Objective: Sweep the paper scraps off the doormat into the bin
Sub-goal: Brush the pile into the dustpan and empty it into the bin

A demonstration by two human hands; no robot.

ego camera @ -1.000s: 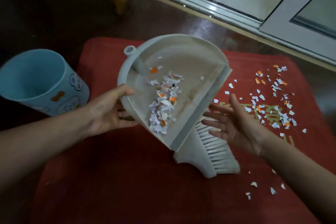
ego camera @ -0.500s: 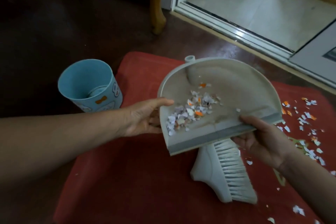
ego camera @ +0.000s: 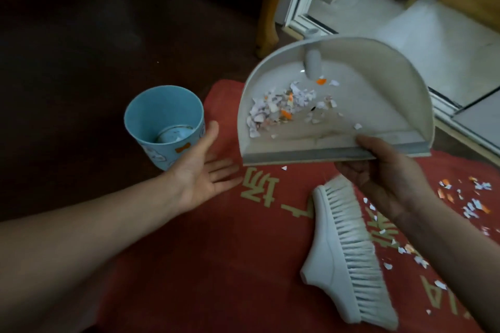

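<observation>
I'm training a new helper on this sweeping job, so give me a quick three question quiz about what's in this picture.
1. True or false: the left hand grips the dustpan.
2. Where does the brush lie? A) in the bin B) on the doormat C) in a hand
3. Fill in: the blue bin stands to the ___ of the dustpan.

Key: 1 false, the right hand holds it; 2 B; 3 left.

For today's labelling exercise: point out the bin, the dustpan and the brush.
bin (ego camera: pixel 151 113): head view, inner blue wall.
dustpan (ego camera: pixel 378 105): head view, bare floor of the pan.
brush (ego camera: pixel 326 246): head view, white plastic back.
</observation>
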